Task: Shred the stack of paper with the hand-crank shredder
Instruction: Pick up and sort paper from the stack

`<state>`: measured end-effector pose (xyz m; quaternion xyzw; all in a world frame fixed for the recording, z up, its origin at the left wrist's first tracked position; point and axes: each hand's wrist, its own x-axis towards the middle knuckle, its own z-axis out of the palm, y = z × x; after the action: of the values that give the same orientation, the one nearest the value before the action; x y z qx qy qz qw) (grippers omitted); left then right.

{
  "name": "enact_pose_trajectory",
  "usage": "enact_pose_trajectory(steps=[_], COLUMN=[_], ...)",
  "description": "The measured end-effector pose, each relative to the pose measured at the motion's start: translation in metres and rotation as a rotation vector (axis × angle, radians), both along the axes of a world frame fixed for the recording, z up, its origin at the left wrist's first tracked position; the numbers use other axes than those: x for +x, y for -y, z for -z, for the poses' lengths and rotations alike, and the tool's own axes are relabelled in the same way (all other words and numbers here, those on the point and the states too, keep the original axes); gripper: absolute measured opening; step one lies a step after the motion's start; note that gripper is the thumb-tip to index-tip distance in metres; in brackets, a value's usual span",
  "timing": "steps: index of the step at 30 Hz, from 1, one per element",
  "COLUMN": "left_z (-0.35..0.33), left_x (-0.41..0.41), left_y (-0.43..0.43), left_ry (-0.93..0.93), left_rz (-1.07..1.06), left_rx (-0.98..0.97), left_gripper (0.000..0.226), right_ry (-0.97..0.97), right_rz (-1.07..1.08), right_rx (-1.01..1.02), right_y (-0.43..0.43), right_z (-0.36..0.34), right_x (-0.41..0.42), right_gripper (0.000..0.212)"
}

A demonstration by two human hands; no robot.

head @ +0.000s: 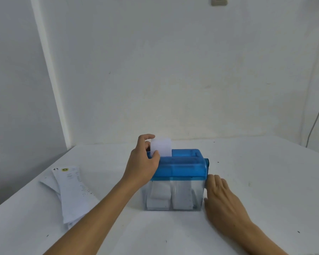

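The shredder lid is translucent blue plastic, smooth and glossy, with soft highlights along its rounded edges. The bin under it is clear plastic, slightly cloudy. The sheet in the slot is plain white matt paper, and the pieces inside the bin look the same. The stack of paper is thin, matt and printed in dark ink. The table is white, matt and faintly speckled, perhaps laminate. The wall is matt paint, lightly scuffed.

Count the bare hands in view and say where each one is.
2. The left hand pinches a white paper sheet standing in the slot of the blue-lidded clear plastic shredder; the right hand lies against the shredder's right side. None seems hidden.
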<state>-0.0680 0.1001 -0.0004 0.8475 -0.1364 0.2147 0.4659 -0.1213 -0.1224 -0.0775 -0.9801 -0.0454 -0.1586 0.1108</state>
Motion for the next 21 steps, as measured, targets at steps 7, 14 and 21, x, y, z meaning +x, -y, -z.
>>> enact_pose_trajectory(steps=[7,14,21], left_z=[-0.006,-0.014,-0.011], left_x=[-0.008,-0.008,-0.006], left_y=[-0.001,-0.002,0.000], left_ry=[-0.142,-0.204,-0.182], left_rz=[-0.006,0.011,0.010], left_rx=[0.171,0.226,0.199], left_gripper=[0.142,0.152,0.153], right_ry=[-0.008,-0.362,-0.285], right_rz=[0.074,-0.050,-0.105], right_rx=[-0.203,-0.201,0.147], right_y=[-0.003,0.010,0.027], right_z=[-0.044,-0.148,-0.183], right_x=[-0.025,-0.016,0.034], right_gripper=[0.017,0.028,0.047])
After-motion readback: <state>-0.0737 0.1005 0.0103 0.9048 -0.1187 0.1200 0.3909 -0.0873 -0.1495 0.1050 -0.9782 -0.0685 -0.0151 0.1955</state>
